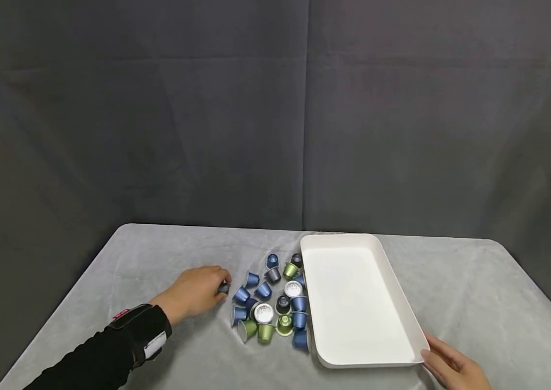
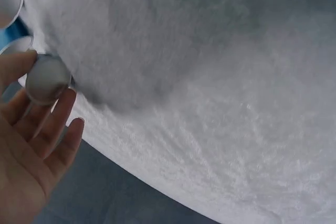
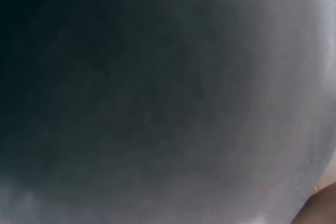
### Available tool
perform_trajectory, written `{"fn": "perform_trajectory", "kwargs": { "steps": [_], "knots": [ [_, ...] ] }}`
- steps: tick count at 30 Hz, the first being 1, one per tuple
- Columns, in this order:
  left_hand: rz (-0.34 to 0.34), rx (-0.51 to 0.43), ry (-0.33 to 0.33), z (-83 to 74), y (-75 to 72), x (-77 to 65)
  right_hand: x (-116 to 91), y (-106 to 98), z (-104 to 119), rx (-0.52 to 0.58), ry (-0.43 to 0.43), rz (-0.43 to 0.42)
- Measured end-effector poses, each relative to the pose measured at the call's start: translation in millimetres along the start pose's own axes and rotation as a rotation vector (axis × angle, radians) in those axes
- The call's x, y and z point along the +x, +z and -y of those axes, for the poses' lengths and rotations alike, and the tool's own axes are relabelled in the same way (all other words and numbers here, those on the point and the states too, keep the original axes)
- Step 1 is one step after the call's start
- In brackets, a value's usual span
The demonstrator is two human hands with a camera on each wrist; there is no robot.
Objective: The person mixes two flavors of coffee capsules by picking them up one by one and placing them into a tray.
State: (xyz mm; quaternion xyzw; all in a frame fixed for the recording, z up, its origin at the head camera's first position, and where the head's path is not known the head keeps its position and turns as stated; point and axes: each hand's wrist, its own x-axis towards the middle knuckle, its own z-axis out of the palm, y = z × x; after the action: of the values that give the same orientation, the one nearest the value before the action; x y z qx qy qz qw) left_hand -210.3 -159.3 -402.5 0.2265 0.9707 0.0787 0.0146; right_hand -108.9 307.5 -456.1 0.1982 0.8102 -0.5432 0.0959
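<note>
Between thumb and fingers, my left hand (image 1: 197, 290) pinches a dark coffee capsule (image 1: 224, 287), just left of a cluster of other capsules. In the left wrist view the round flat face of that capsule (image 2: 48, 80) points to the camera. My right hand (image 1: 456, 363) holds the near right corner of a white rectangular tray (image 1: 326, 352), thumb at the rim and fingers along the outer side. Only a dark sliver of the right hand (image 3: 320, 208) shows in the right wrist view.
Blue, green and dark capsules lie loosely grouped along the tray's left side, including a blue capsule (image 1: 300, 339), a green capsule (image 1: 265, 333) and one with a silver lid up (image 1: 263, 312). Grey cloth covers the table (image 1: 178, 244); a dark curtain (image 1: 236, 135) hangs behind.
</note>
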Motion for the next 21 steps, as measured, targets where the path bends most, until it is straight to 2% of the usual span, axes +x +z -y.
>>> {"fn": "perform_trajectory", "kwargs": {
  "steps": [3,11,16,21],
  "knots": [
    [0.001,-0.022,-0.015,-0.4,1.5,-1.6,-0.5,-1.4,0.4,0.006,0.006,-0.007],
    [0.006,-0.139,-0.159,5.7,3.3,5.5,1.2,-0.3,-6.6,0.050,0.022,0.001],
    [-0.062,-0.207,-0.190,7.7,2.1,9.7,2.8,-0.6,-8.7,0.088,0.036,-0.006],
    [-0.162,-0.283,-0.209,4.5,5.3,12.0,1.6,-1.0,-2.7,0.082,0.033,0.003]
  ]
}}
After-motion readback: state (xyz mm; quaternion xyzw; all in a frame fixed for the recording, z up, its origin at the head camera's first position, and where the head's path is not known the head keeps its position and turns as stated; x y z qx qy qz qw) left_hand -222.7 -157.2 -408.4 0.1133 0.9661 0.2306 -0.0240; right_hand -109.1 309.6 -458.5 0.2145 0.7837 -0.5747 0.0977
